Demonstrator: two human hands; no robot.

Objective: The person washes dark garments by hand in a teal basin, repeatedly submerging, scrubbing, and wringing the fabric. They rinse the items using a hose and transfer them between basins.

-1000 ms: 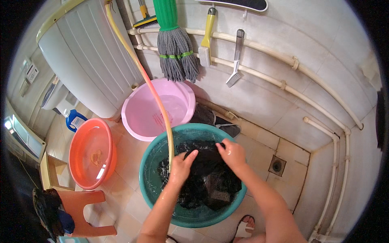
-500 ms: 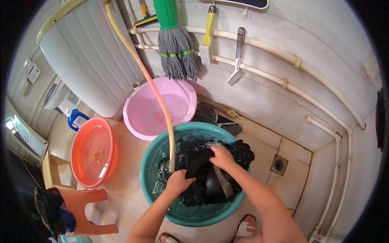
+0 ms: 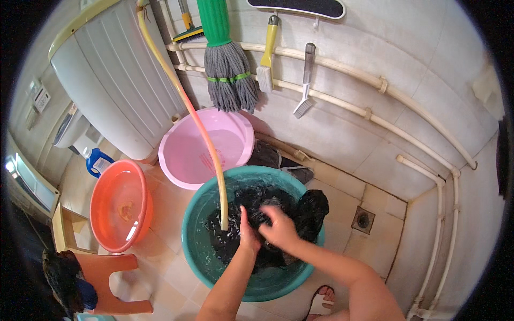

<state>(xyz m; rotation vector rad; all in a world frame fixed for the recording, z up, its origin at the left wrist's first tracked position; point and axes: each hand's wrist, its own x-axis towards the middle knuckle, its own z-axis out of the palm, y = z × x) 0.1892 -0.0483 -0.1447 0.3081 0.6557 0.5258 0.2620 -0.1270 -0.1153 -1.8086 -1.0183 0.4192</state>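
Note:
Black wet cloth (image 3: pixel 230 249) lies bunched in a teal basin (image 3: pixel 188 235) of water, with one dark lump of it (image 3: pixel 312 211) heaped at the right rim. Over the middle of the basin my left hand (image 3: pixel 249 232) is held edge-up, a digit pointing upward and the cloth against its palm. Close beside it my right hand (image 3: pixel 279 227) curls over the same cloth, its fingertips smeared by motion. Part of the grip is hidden behind the hands. A yellow-orange hose (image 3: pixel 206 136) hangs into the basin, its end just left of my left hand.
Behind stands a pink basin (image 3: pixel 174 152) of water; at left are an orange basin (image 3: pixel 96 200), a blue bottle (image 3: pixel 98 162) and an orange stool (image 3: pixel 99 270). A mop (image 3: pixel 230 69) and brushes hang by wall pipes (image 3: pixel 342 99). A floor drain (image 3: pixel 363 219) lies at right.
My hands have come closer together; the left moved right and turned edge-up, the right shifted a little left and down. The cloth between them is no longer stretched out. The view has tilted slightly.

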